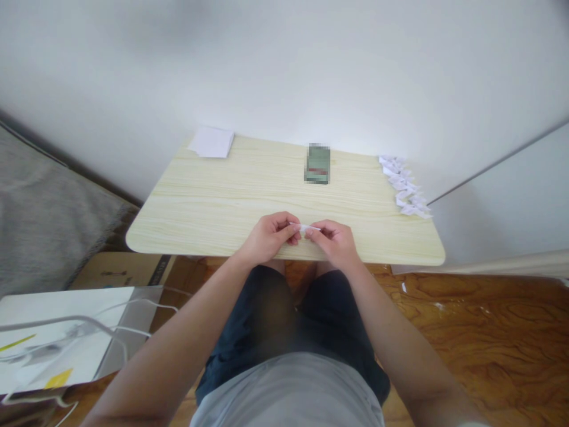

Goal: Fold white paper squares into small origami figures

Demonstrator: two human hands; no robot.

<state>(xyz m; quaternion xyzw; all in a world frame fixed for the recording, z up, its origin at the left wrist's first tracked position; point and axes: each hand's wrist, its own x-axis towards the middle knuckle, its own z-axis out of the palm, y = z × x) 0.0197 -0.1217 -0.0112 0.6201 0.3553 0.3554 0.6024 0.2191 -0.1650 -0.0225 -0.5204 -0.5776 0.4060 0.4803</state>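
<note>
Between my two hands is a small folded strip of white paper [304, 228], held just above the front edge of the wooden table [213, 201]. My left hand [276, 235] pinches its left end between thumb and fingers. The right end is pinched the same way by my right hand [331, 238]. My fingers cover both ends, so only the middle of the paper shows. On the table's right side lies a row of several folded white paper pieces [404, 187] with pointed tips. A stack of white paper sheets [213, 143] rests at the back left corner.
A blurred-out green rectangular object [317, 163] lies near the table's back edge, by the white wall [284, 71]. At the lower left are a white box [57, 332] with white cables over it, a cardboard box [115, 270] and grey fabric [48, 219]. Paper scraps dot the wooden floor [498, 344].
</note>
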